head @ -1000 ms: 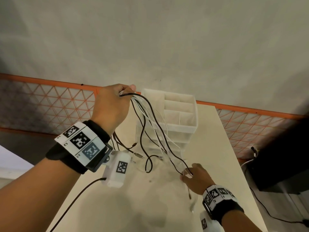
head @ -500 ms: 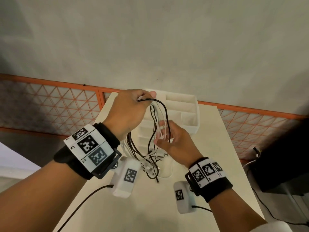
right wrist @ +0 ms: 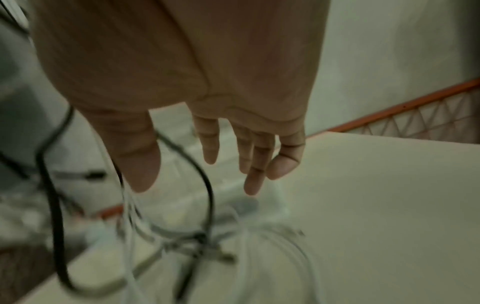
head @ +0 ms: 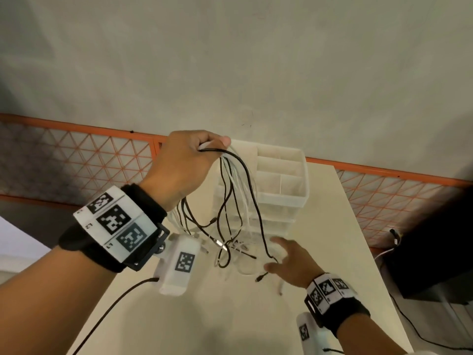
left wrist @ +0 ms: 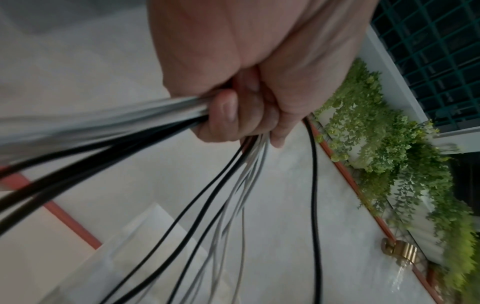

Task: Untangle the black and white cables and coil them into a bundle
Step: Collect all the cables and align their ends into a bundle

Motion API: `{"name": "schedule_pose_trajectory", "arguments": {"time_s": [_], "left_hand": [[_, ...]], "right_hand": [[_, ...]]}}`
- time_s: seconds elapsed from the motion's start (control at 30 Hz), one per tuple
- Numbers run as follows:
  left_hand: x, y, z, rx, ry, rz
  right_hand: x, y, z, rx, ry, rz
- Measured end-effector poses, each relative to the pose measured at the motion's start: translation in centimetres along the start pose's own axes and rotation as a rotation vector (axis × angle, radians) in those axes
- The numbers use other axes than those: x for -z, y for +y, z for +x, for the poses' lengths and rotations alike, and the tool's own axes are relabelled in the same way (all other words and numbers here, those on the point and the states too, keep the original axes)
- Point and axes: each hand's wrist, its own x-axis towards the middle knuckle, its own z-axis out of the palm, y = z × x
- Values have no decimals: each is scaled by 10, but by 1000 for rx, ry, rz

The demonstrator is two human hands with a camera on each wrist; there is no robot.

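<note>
Black and white thin limp cables (head: 238, 201) are dangling from the gripping left hand (head: 184, 167); the open-fingered right hand (head: 289, 262) is reaching at five o'clock for loose, light ends, likeliest hold.

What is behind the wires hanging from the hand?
Behind the hanging black and white cables, held up by the left hand, stands a white divided organizer on the table. Its top compartments look empty; the wires cover parts of its lower front.

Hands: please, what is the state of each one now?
Left hand: closed, gripping the black and white cables.
Right hand: open, fingers spread, holding nothing.
</note>
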Motion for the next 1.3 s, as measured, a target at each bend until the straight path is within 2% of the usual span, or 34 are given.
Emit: {"name": "schedule_pose_trajectory", "arguments": {"time_s": [0.1, 0.17, 0.23, 0.33, 0.4, 0.57, 0.7, 0.77, 0.87, 1.03, 1.17, 1.3], "left_hand": [[-14, -9, -5, 9, -25, 42], [-20, -13, -6, 4, -44, 46], [-23, -17, -5, -24, -46, 72], [-22, -24, -5, -66, -29, 159], [-19, -29, -6, -78, -2, 187], [-5, -20, 0, -123, 82, 144], [1, -15, 4, -178, 100, 149], [1, -13, 4, -170, 111, 137], [-2, -13, 5, -139, 84, 130], [-12, -25, 0, -74, 14, 183], [-17, -30, -3, -38, -36, 203], [-25, -19, -13, -67, -242, 272]], "right_hand": [[24, -39, -5, 258, 149, 248], [32, -65, -5, 354, 174, 330], [31, -81, -1, 383, 220, 378], [24, -84, 0, 397, 388, 369], [15, -74, 1, 355, 398, 240], [-21, -16, 8, 11, 138, -31], [-34, 28, 10, -158, 120, -124], [-33, 39, 8, -204, 133, -90], [-28, 43, 6, -188, 147, -83], [7, 3, -2, -18, 144, -36], [51, -60, -25, 278, 236, 148], [71, -125, -45, 514, 376, 166]]}}
